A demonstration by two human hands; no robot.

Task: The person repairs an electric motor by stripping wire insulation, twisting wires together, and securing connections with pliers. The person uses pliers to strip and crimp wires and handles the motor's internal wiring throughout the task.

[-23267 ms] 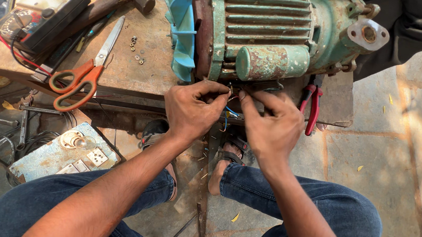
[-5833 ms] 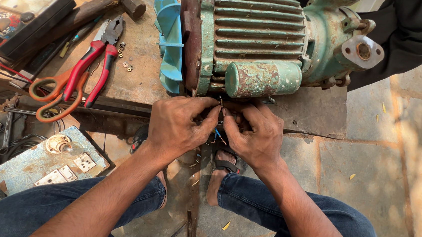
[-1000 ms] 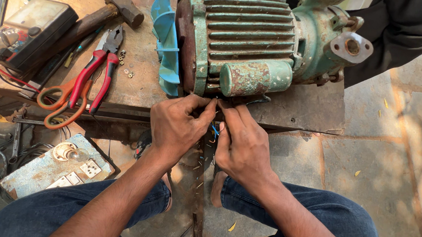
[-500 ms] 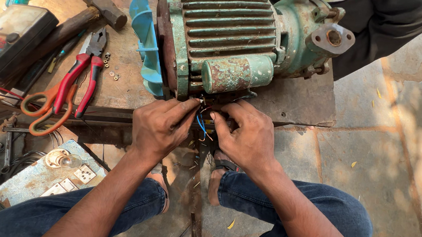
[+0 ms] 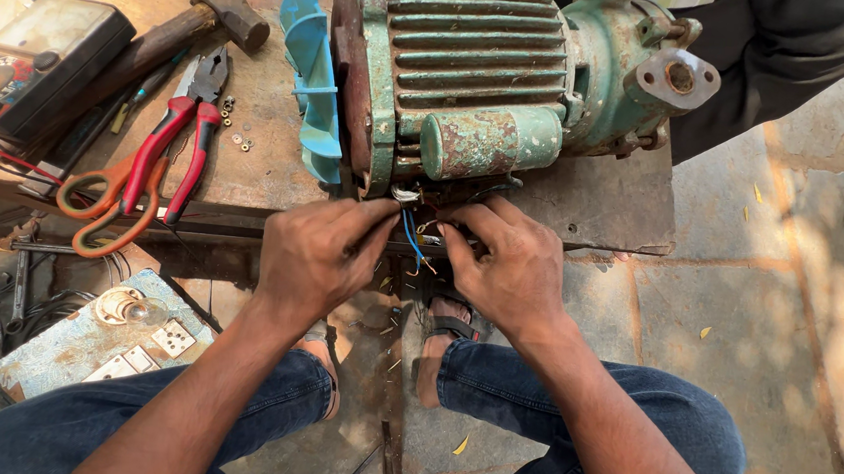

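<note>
Both hands pinch thin wires [image 5: 410,238] at the bench edge under the motor [image 5: 475,71]: left hand [image 5: 318,259], right hand [image 5: 505,264]; tugging risks snapped strands.

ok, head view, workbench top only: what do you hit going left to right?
Black multimeter → orange-handled scissors → red-handled pliers → blue fan → green ribbed motor body → flange on the pump end. The hammer lies slantwise above the meter and pliers, so it is left out.
</note>
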